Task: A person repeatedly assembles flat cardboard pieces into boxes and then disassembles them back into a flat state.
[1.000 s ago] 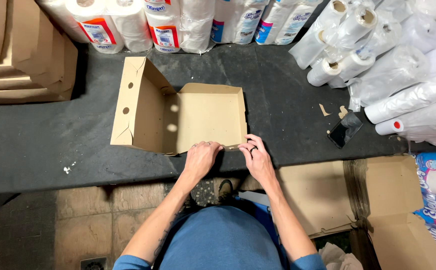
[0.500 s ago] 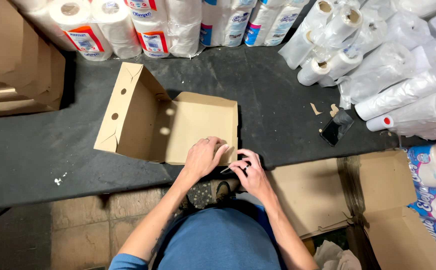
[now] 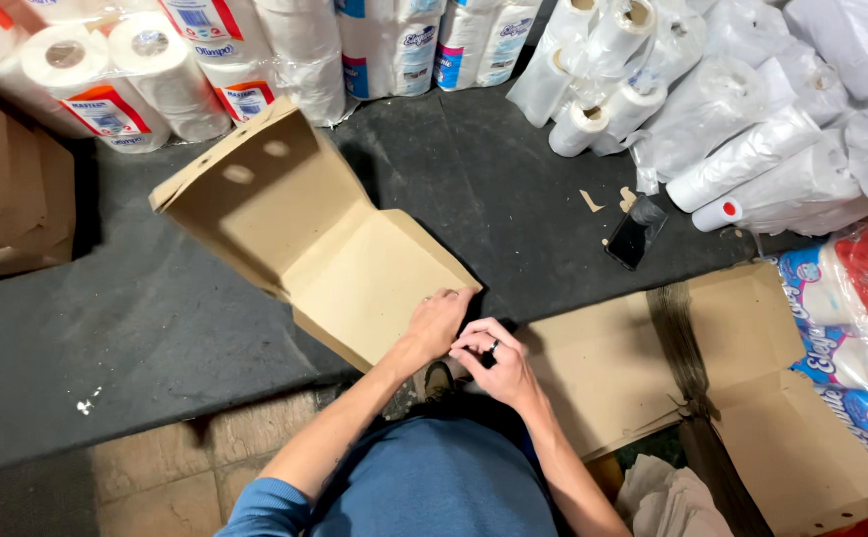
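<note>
Head view is looking straight down at someone working over a dark mat (image 3: 135, 328) on the floor. They're handling a flat brown cardboard box (image 3: 354, 268) that's lying half folded on the mat, one flap with two holes tilting up toward the top left. Left hand (image 3: 439, 320) is resting spread on the near corner of the box, fingers pressing the edge. Right hand (image 3: 498, 360), wearing a dark ring, is curling in just beside it, fingertips pinched together at that same corner; can't tell if it's gripping anything. Wrapped paper rolls (image 3: 145, 70) are piling along the far edge, a phone (image 3: 635, 237) is lying on the mat to the right, and more flattened cardboard (image 3: 752, 398) is sitting at lower right.
</note>
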